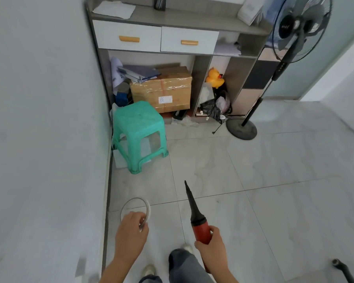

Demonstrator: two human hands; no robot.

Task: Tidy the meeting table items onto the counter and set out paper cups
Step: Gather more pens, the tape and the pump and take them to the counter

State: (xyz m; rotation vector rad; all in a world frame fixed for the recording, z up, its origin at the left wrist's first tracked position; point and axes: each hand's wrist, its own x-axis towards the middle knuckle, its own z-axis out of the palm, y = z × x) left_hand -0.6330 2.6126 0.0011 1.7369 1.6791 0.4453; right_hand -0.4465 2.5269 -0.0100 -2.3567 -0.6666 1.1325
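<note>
Nearest, at seven o'clock, left hand (pixel 131 231) pinches a thin tape ring (pixel 135 209) while at five o'clock right hand (pixel 212 245) grips a red hand pump (pixel 198 223), both seemingly carried toward the twelve-o'clock counter (pixel 180 18).

My left hand (pixel 131 231) pinches a thin white tape ring (pixel 135 211) while my right hand (pixel 211 245) grips a red-bodied hand pump with a long black nozzle (pixel 196 213), pointed toward the green plastic stool (pixel 139 129) beside the grey shelving unit (pixel 172 17).
</note>
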